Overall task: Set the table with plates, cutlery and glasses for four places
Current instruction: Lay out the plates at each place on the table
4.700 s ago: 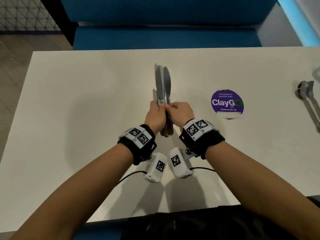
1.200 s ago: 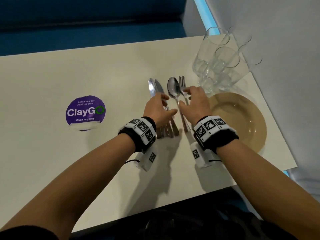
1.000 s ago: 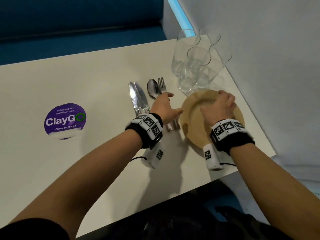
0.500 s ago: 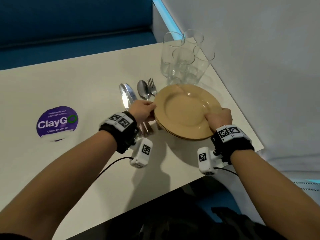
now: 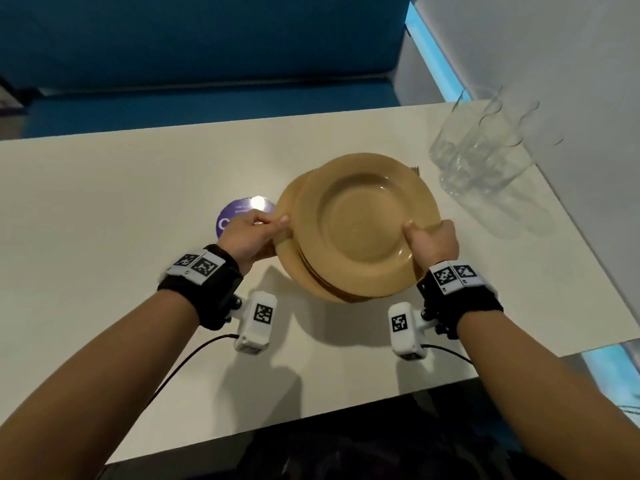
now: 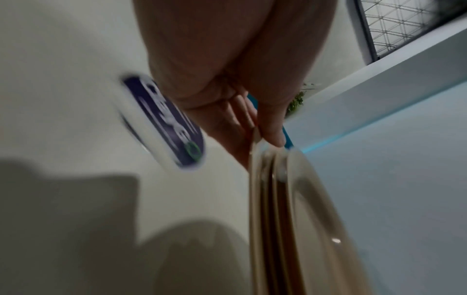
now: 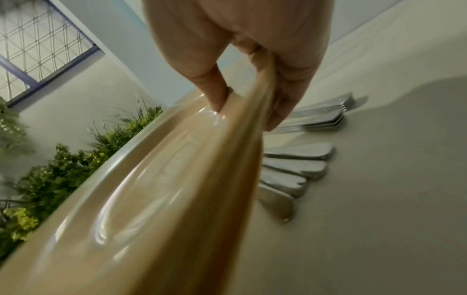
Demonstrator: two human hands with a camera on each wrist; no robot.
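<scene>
- Above the white tabletop (image 5: 104, 209), a stack of tan plates (image 5: 363, 226) is held clear of the surface, casting a shadow below its near edge.
- Left hand (image 5: 247, 237) grips the stack's left rim: the thumb lies on top of the rim, and the left wrist view shows the fingers (image 6: 227, 127) curled underneath the plates' edges.
- Right hand (image 5: 433, 242) grips the right rim in the same way; the right wrist view shows the thumb pressed onto the top plate's rim and the fingers (image 7: 285, 99) wrapped below the stack.
- Several rims show one under another at the near-left side of the stack, slightly offset; the exact count is hard to tell.
- A round purple sticker (image 5: 239, 211) lies on the tabletop just behind the left hand, partly hidden by it and by the plates.
- Clear drinking glasses (image 5: 481, 157) stand bunched together at the far right corner of the tabletop, close to the wall and apart from the plates.
- Metal cutlery (image 7: 298, 159) lies on the tabletop beneath the right side of the stack, handles fanned out, seen in the right wrist view.
- A blue bench seat (image 5: 207, 105) runs along the far side of the tabletop.
</scene>
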